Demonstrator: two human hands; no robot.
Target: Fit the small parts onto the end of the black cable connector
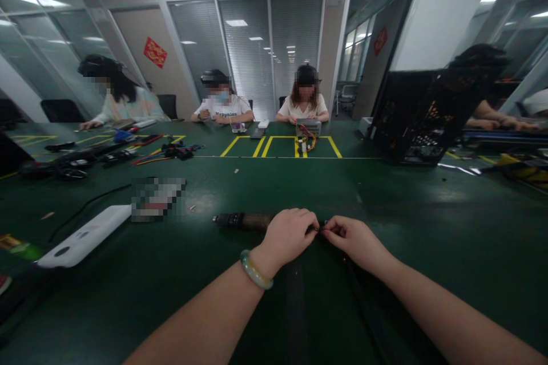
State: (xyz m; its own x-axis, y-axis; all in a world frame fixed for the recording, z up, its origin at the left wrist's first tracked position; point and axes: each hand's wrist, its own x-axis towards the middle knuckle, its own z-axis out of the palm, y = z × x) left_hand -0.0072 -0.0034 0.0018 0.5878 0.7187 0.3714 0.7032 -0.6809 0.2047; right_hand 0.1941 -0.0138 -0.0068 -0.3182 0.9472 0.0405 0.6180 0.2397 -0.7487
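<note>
A dark electric screwdriver (252,221) lies on the green table, its metal tip pointing left. My left hand (291,231), with a green bangle at the wrist, rests over the tool's rear end. Its fingers are closed around that end, hiding most of the grip. Close beside it, my right hand (351,239) pinches at the same spot, thumb against forefinger. A black cable (353,274) runs from under the right hand towards the table's near edge. The small part between the fingertips is dark and mostly hidden; whether the cable's plug sits in the tool I cannot tell.
At left lie a white power strip-like block (88,236), a blurred-out flat item (158,199) and bundles of cables (171,150). A black computer case (415,117) stands at right. Several people sit around the table, one behind a power supply (309,125). Yellow tape (265,147) marks the far side.
</note>
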